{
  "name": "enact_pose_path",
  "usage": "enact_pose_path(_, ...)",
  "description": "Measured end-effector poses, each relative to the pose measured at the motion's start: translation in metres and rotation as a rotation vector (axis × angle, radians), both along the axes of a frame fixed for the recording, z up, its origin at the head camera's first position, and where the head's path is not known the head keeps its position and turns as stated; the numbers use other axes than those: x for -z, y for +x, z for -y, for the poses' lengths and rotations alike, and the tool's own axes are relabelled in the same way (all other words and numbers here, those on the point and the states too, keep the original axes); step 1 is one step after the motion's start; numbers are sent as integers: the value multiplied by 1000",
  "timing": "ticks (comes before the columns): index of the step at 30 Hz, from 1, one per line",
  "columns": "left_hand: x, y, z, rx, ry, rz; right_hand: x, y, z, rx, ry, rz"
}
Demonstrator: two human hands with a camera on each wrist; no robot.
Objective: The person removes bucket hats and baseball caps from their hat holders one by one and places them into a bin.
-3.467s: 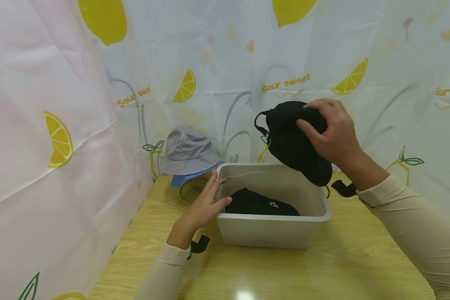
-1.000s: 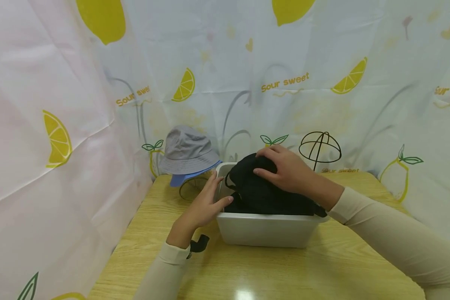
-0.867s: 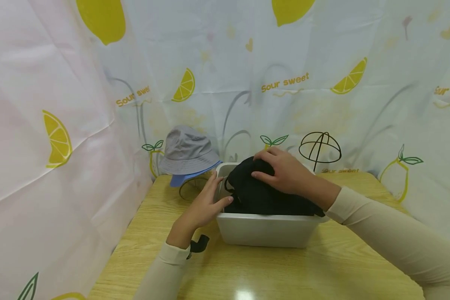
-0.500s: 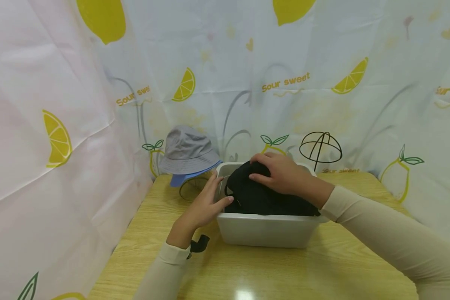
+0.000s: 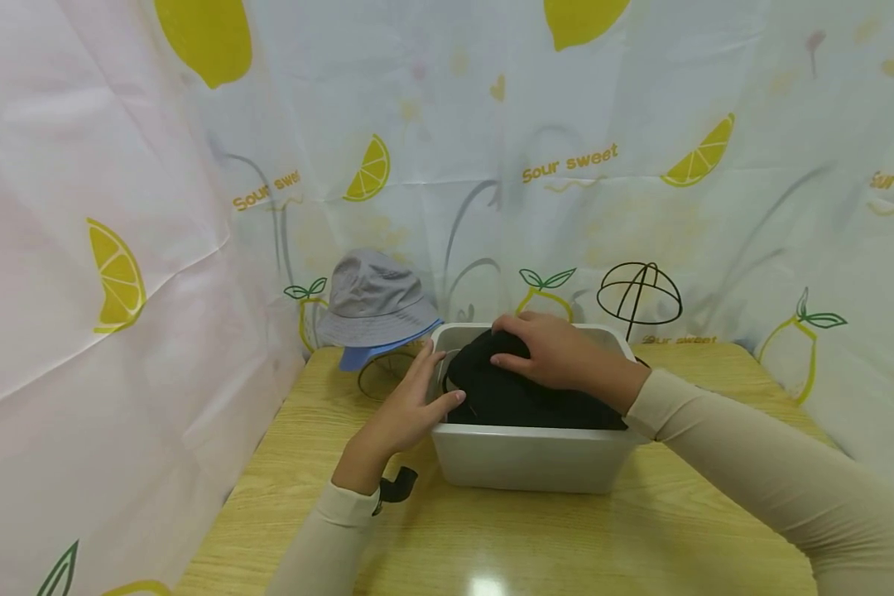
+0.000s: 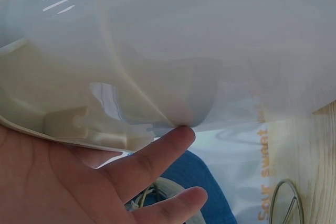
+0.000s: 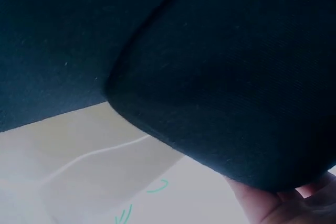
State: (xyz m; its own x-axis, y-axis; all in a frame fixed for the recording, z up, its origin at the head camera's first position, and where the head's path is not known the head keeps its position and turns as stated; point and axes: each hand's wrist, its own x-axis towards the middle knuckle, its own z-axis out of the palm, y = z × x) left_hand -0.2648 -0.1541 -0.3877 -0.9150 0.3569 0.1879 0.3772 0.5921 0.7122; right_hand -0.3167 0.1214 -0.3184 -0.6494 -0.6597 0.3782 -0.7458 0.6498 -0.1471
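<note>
In the head view my right hand [image 5: 547, 352] holds a black cap [image 5: 492, 381] by its crown, thumb on the near side. The cap sits low inside a pale grey plastic bin [image 5: 525, 459], its strap toward the bin's left wall. Its dark cloth [image 7: 210, 87] fills much of the right wrist view, with fingers along its edge. My left hand [image 5: 402, 410] rests at the bin's left rim, thumb and fingers spread. Straight fingers [image 6: 152, 156] lie against the bin wall [image 6: 157, 77] in the left wrist view. Another black cap in the bin is hidden beneath.
A grey bucket hat [image 5: 376, 298] sits over a blue hat [image 5: 372, 348] on a wire stand, left of the bin. Behind the bin's right end stands a bare wire hat stand [image 5: 639, 294]. A lemon-print cloth [image 5: 454, 124] hangs behind the wooden table [image 5: 514, 546].
My right hand has brought the black cap from above the bin's right side down and left into it, pressing lower over the last second. The left hand stays at the rim.
</note>
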Motion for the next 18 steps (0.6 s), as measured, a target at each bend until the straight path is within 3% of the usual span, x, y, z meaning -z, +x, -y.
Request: enact_pose_path(18, -1, 0, -1, -5, -16, -3, 18, -12, 5, 4, 121, 97)
